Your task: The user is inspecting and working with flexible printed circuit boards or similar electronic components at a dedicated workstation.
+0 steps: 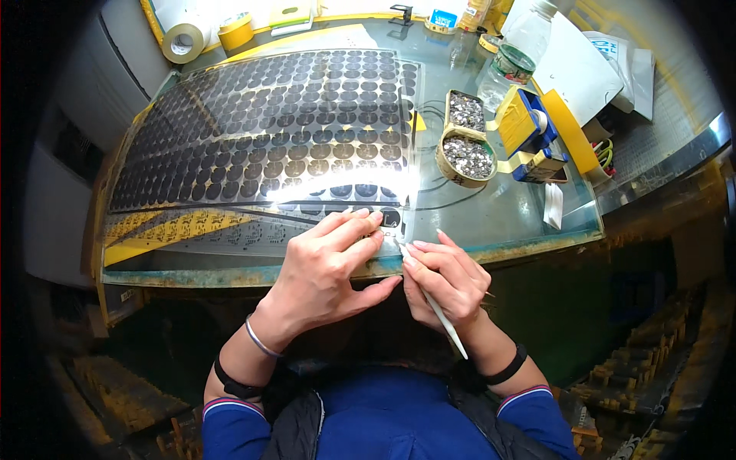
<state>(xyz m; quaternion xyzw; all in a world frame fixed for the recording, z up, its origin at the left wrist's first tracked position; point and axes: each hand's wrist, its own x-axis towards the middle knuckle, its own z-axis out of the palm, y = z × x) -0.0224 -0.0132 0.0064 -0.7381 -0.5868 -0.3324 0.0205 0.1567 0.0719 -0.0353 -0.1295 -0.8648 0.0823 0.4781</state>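
My left hand (326,264) lies on the near right corner of a clear sheet (253,153) printed with rows of dark round shapes. Its fingertips press down beside the last dark rounds, and its thumb points apart to the right. In my right hand (448,280) is a slim white pen-shaped tool (443,316), gripped like a pencil. The tool's tip meets the sheet's corner close to my left fingertips; whether it is a blade or a point is too small to tell. Under the sheet's near left part shows a yellow strip (176,230).
The glass tabletop (498,218) ends in a worn near edge. Right of the sheet stand two tins of small shiny pieces (469,157), a blue tape dispenser (529,126) and a clear jar (512,65). Tape rolls (184,42) sit far left. A white folded paper (553,205) lies right.
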